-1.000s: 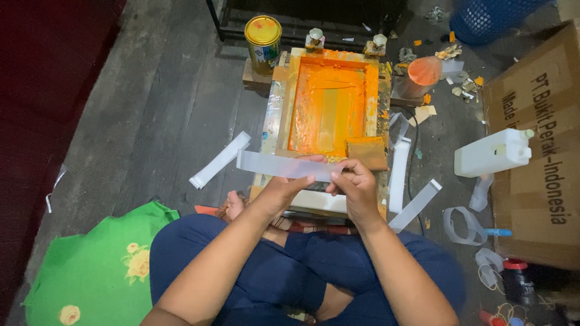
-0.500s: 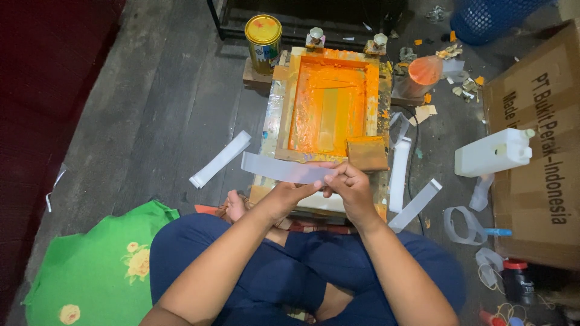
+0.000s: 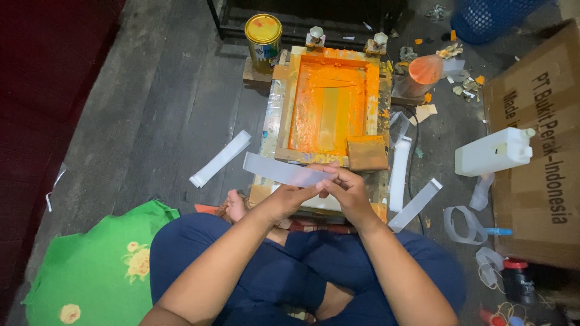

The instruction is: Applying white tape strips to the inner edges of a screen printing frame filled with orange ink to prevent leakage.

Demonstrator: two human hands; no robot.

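- White strip point(image 3: 284, 171): a long, flat, pale band held level just above the near edge of the wooden printing frame point(image 3: 329, 102), its free end pointing to the person's left.
- Left hand point(image 3: 290, 199): fingers curled under the strip's near end, thumb on top, pinching it.
- Right hand point(image 3: 344, 190): fingers closed on the same end from the other side; the two hands touch each other.
- Step in hand, by judgement: the strip is being gripped and straightened at one end, not yet laid down anywhere.
- Next move, by judgement: calls for a steady two-handed hold, as the long free end is unsupported and could sag onto the wet orange ink.
- Frame: orange-coated screen, with an orange-stained block point(image 3: 367, 153) at its near right corner.
- Floor point(image 3: 151, 108): more white strips point(image 3: 220, 158) lie either side of the frame.
- Further out: a tin can point(image 3: 263, 34), a white jug point(image 3: 492, 152), a cardboard box point(image 3: 538, 151), a green cloth point(image 3: 90, 265).
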